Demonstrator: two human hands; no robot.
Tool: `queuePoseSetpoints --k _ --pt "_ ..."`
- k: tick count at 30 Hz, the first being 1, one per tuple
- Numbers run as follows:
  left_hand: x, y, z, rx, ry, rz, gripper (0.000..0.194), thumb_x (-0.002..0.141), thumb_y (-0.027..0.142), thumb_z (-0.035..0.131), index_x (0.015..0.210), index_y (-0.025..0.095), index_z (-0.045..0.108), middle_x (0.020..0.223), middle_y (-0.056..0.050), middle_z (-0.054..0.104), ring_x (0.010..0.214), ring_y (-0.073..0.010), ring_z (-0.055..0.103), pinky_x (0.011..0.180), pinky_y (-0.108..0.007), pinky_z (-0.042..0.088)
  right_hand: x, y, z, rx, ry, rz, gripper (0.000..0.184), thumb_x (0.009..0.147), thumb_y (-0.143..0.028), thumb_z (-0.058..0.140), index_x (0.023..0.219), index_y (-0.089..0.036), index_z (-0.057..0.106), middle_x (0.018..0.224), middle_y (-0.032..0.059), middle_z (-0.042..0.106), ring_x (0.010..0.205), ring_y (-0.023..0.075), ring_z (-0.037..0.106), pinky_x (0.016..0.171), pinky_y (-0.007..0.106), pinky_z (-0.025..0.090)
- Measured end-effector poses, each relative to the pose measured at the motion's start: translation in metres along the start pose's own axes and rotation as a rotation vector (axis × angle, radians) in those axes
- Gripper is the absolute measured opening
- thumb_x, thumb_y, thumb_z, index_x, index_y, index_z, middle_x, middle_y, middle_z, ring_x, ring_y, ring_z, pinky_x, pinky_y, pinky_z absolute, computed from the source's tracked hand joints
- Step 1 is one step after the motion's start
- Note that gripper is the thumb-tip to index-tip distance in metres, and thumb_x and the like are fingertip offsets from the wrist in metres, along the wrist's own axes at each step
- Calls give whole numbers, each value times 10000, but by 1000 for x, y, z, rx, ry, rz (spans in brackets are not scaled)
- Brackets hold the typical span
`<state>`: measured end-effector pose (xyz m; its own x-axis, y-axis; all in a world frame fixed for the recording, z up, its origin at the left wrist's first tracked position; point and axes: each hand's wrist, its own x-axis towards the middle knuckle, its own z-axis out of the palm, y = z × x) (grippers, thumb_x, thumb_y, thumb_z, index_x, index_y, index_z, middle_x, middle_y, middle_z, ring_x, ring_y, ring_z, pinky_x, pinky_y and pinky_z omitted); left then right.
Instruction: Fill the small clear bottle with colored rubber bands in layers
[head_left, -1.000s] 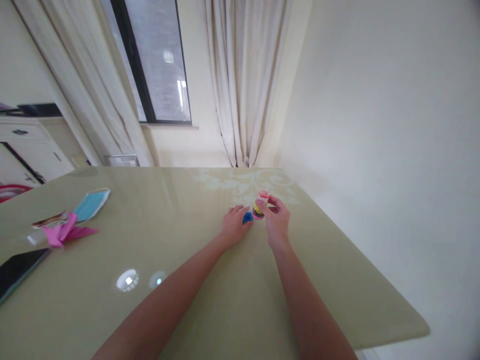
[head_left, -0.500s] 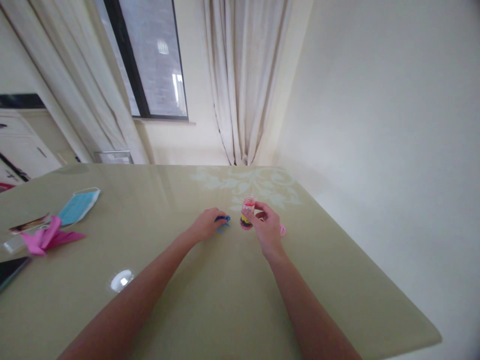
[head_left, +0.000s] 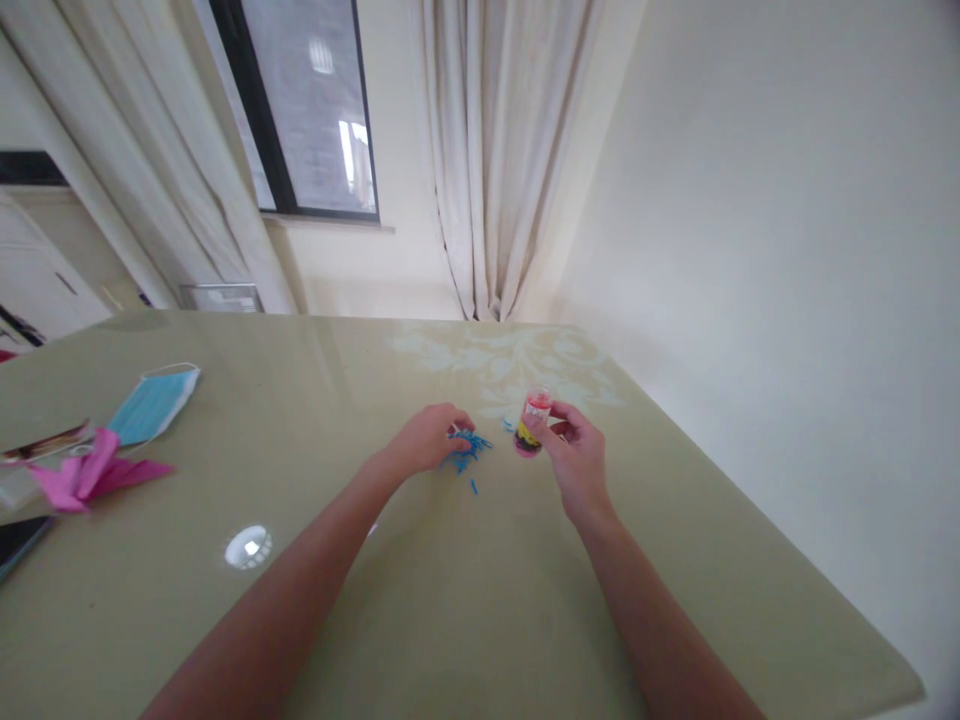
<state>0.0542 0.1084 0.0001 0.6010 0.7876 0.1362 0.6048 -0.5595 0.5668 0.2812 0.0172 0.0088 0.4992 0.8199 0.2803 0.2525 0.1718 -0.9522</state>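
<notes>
My left hand (head_left: 433, 438) is over a small heap of thin blue sticks (head_left: 466, 455), thumb and fingers apart and touching its near side. One loose blue stick (head_left: 474, 487) lies in front of the heap, and a few more lie between the heap and the bottle. My right hand (head_left: 579, 452) is closed around a small clear bottle (head_left: 533, 422) with a red, yellow and black label. The bottle is upright, leaning slightly. Whether its base touches the table is unclear.
On the left of the glossy table (head_left: 465, 600) lie a blue face mask (head_left: 155, 405), a pink folded-paper shape (head_left: 94, 473) and a dark flat device (head_left: 21, 542). A wall (head_left: 787, 250) runs along the right edge. Curtains (head_left: 502, 150) hang beyond the far edge.
The blue sticks, bunched under my left fingers before, now lie spread on the table. My right hand and the bottle appear farther right. A pink piece behind my right hand is no longer visible.
</notes>
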Motion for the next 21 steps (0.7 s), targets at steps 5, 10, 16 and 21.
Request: queuePoseSetpoints --k 5,10,16,21 --pt "-1 5 21 31 -4 62 310 821 236 763 1127 228 813 1155 -129 758 1109 -319 693 1045 -450 505 -5 3 4 -8 -57 -16 506 721 -556 885 1055 -187 796 830 53 749 600 157 548 528 283 400" --pt "3 10 32 -2 30 25 202 878 158 641 913 228 828 962 -95 775 973 -270 718 963 -402 545 -9 4 7 -20 -100 -15 502 731 -572 870 1055 -196 795 800 52 741 613 175 566 536 295 436" --pt "5 10 4 -106 96 -21 215 877 199 645 969 231 836 984 -62 832 926 -241 749 897 -360 569 -12 3 9 -38 -131 -16 507 718 -555 871 1062 -189 802 809 63 751 624 182 575 544 299 446" --pt "5 9 -10 -244 160 -52 196 806 222 694 939 205 837 907 -59 836 824 -219 759 820 -337 601 -16 1 13 -70 -160 -41 453 720 -527 863 1036 -204 818 822 62 749 619 175 562 559 305 458"
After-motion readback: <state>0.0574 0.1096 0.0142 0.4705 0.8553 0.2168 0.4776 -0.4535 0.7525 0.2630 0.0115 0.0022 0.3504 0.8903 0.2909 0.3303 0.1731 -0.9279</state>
